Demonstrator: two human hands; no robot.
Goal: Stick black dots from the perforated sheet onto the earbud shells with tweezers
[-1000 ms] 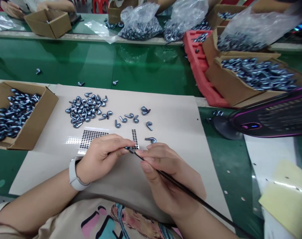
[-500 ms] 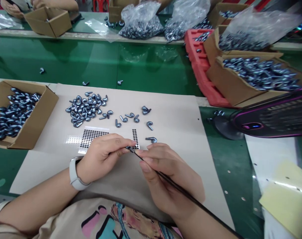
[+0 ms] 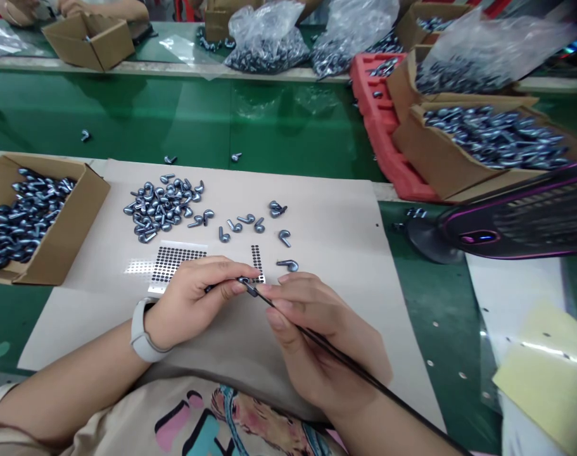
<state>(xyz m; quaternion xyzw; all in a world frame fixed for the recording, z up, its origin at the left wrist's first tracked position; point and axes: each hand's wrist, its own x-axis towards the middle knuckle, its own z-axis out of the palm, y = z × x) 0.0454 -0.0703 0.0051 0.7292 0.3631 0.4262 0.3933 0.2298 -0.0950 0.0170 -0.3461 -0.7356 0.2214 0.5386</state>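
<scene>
My left hand (image 3: 197, 297), a pale watch on its wrist, pinches a shiny blue-grey earbud (image 3: 248, 285) between thumb and fingertips. My right hand (image 3: 323, 335) is closed around a slim black tool (image 3: 326, 345) with a thin tip. That tip meets the earbud, and the tool's dark length, possibly a cord, runs back along my right forearm. Just beyond my fingers lies a narrow strip of black dots (image 3: 256, 263). A wider sheet of black dots (image 3: 174, 263) is partly covered by my left hand. Several loose earbuds (image 3: 288, 265) lie past my right hand.
A heap of earbuds (image 3: 164, 206) lies on the pale mat (image 3: 326, 202). An earbud-filled cardboard box (image 3: 74, 221) stands left. Farther back are a green belt (image 3: 174, 114), a red tray (image 3: 378, 133) and another full box (image 3: 425, 145). A black fan (image 3: 516, 215) stands right.
The earbud in my left fingertips has turned slightly, showing more of its body. On the green belt, the loose earbuds have shifted a little to the right. My hands have barely moved.
</scene>
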